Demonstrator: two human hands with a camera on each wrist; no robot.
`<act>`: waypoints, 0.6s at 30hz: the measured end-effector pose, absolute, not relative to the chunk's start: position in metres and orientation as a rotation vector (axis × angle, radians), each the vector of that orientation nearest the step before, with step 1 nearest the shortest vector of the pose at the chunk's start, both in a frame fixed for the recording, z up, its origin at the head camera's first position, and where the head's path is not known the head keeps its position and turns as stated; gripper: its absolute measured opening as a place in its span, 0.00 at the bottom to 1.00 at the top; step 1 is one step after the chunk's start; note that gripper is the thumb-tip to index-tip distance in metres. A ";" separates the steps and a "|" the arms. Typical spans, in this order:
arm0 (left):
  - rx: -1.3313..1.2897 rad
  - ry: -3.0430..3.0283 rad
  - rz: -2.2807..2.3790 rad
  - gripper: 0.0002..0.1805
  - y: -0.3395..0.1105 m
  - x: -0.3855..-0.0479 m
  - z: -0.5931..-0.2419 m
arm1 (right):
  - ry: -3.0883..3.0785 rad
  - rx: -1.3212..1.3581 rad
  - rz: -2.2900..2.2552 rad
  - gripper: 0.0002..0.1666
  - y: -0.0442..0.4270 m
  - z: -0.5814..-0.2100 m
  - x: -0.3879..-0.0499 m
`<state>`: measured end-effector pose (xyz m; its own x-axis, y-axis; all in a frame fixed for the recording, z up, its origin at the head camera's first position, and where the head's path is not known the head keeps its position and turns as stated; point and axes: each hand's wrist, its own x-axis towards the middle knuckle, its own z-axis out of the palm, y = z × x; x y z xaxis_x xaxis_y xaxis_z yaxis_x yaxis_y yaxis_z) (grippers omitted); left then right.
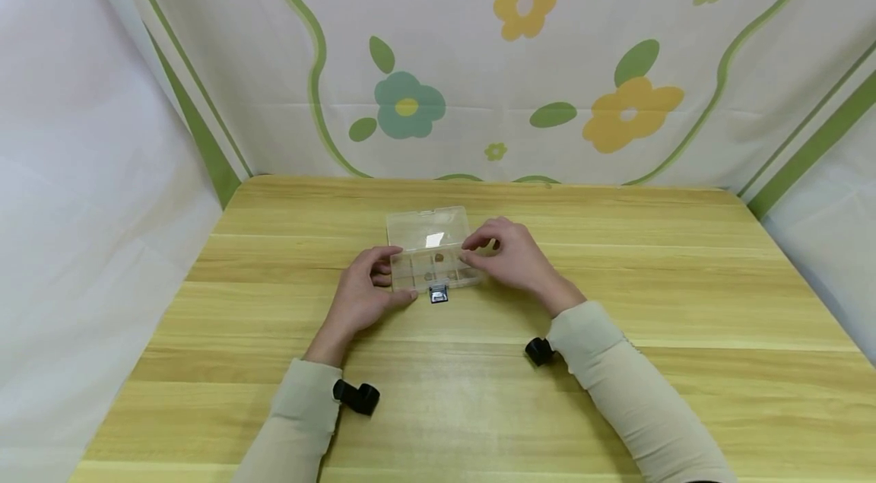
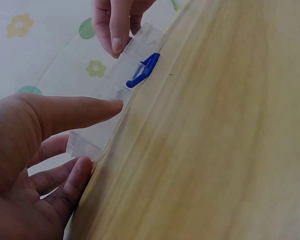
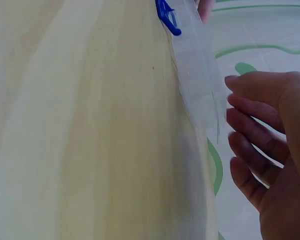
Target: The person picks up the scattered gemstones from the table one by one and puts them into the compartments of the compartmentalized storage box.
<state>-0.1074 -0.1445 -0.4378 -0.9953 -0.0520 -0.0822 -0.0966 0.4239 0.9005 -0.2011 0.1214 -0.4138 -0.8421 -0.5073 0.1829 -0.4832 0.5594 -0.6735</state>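
Note:
A clear plastic compartment box (image 1: 422,267) lies on the table with its lid (image 1: 427,228) raised at the back. Small brownish pieces (image 1: 439,258) sit in several compartments. At the front edge is a blue latch (image 2: 144,70), which looks dark from above. My left hand (image 1: 360,289) holds the box's left end, thumb along the front and fingers at the side and back. Over the right-end compartments, my right hand (image 1: 509,255) has thumb and index fingertips close together. Whether a small piece is between them is hidden.
The wooden table (image 1: 438,392) extends around the box on all sides. Behind it hangs a white cloth (image 1: 465,72) printed with flowers and leaves. Dark wrist devices (image 1: 357,397) are strapped at both sleeves.

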 end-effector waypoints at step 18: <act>-0.133 2.615 1.656 0.41 -0.145 -0.107 -0.438 | 2.719 -0.737 -1.154 0.12 0.145 -0.421 -0.214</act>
